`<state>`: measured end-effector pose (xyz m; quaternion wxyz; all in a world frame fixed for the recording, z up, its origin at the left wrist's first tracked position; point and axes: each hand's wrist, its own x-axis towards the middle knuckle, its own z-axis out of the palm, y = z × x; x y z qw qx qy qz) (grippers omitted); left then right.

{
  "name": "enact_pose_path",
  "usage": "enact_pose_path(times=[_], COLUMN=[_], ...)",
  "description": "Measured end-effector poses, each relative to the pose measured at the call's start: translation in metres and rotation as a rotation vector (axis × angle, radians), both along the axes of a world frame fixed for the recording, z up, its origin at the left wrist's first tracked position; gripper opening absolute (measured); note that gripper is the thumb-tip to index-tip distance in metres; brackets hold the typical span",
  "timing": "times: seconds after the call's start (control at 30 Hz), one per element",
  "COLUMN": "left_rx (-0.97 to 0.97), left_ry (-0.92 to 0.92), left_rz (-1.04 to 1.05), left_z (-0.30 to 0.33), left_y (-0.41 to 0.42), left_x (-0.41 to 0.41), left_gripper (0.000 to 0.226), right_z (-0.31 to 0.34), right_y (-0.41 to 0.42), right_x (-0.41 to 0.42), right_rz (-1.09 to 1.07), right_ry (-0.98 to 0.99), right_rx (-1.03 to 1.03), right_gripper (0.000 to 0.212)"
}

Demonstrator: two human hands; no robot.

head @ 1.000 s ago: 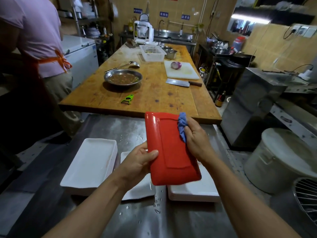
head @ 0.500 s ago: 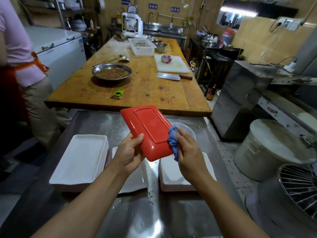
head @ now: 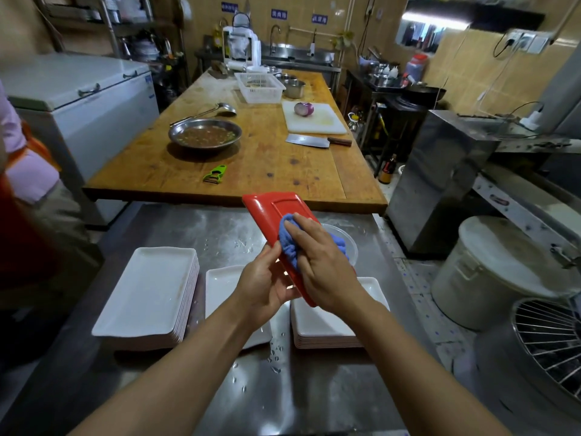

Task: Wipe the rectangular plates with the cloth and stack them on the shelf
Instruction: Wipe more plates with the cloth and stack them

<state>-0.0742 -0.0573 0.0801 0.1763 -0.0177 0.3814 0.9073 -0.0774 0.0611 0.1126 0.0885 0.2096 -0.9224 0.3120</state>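
A red rectangular plate is held tilted above the steel counter, its underside facing me. My left hand grips its near left edge. My right hand presses a bunched blue cloth against the plate's underside. Below, on the counter, lie a tall stack of white rectangular plates at left, a single white plate in the middle and a lower white stack at right, partly hidden by my arms.
Water drops dot the steel counter. A clear bowl sits behind my right hand. Beyond is a wooden table with a metal dish, green peeler, cleaver and cutting board. A person stands at far left. A white lidded bucket stands at right.
The red plate has turned and dropped closer to me. My right hand has moved the cloth from the plate's right edge onto its underside.
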Motion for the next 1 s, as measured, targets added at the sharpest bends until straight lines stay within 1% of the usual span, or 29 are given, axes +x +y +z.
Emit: enact_pose_path(times=[0.1, 0.2, 0.27, 0.33, 0.43, 0.53, 0.6, 0.73, 0.83, 0.87, 0.9, 0.93, 0.97, 1.0], left_rx=[0.011, 0.033, 0.090, 0.114, 0.079, -0.002, -0.075, -0.175, -0.283, -0.311, -0.340, -0.391, -0.476, -0.590], left_ry=[-0.063, -0.115, -0.146, -0.199, -0.281, -0.242, -0.210, -0.189, -0.156, -0.138, -0.118, -0.090, -0.048, 0.013], left_rz=[-0.043, -0.028, -0.052, -0.061, -0.021, 0.086, 0.115, 0.132, 0.109, 0.091, 0.069, 0.048, 0.029, 0.020], left_z=[0.001, 0.003, 0.001, -0.002, -0.008, -0.014, -0.015, -0.014, -0.014, -0.013, -0.011, -0.009, -0.006, -0.004], left_y=[0.003, 0.002, 0.002, 0.004, 0.008, 0.011, 0.017, 0.029, 0.034, 0.036, 0.038, 0.040, 0.042, 0.044], left_x=[-0.003, -0.008, -0.011, -0.011, -0.011, -0.013, -0.012, -0.010, -0.008, -0.007, -0.005, -0.005, -0.005, -0.007], left_gripper=[0.052, 0.060, 0.066, 0.064, 0.051, 0.032, 0.023, 0.021, 0.020, 0.020, 0.021, 0.021, 0.021, 0.021], right_z=[0.003, -0.001, -0.008, -0.016, -0.030, -0.041, -0.046, -0.057, -0.071, -0.076, -0.079, -0.081, -0.082, -0.082], right_y=[0.000, 0.006, 0.012, 0.019, 0.031, 0.045, 0.054, 0.076, 0.098, 0.105, 0.111, 0.117, 0.122, 0.126], right_x=[-0.007, -0.001, 0.009, 0.020, 0.034, 0.043, 0.043, 0.033, 0.026, 0.024, 0.021, 0.019, 0.018, 0.017], right_rz=[0.021, 0.023, 0.024, 0.035, 0.039, 0.034, 0.027, -0.099, -0.174, -0.203, -0.248, -0.304, -0.358, -0.413], right_ry=[0.001, 0.028, 0.058, 0.095, 0.091, 0.039, 0.013, -0.001, -0.077, -0.106, -0.112, -0.095, -0.064, -0.041], right_rx=[0.033, 0.063, 0.063, 0.044, 0.003, -0.062, -0.101, -0.133, -0.050, -0.028, -0.032, -0.058, -0.092, -0.133], right_gripper=[0.049, 0.046, 0.045, 0.042, 0.039, 0.042, 0.044, 0.047, 0.061, 0.062, 0.055, 0.043, 0.032, 0.025])
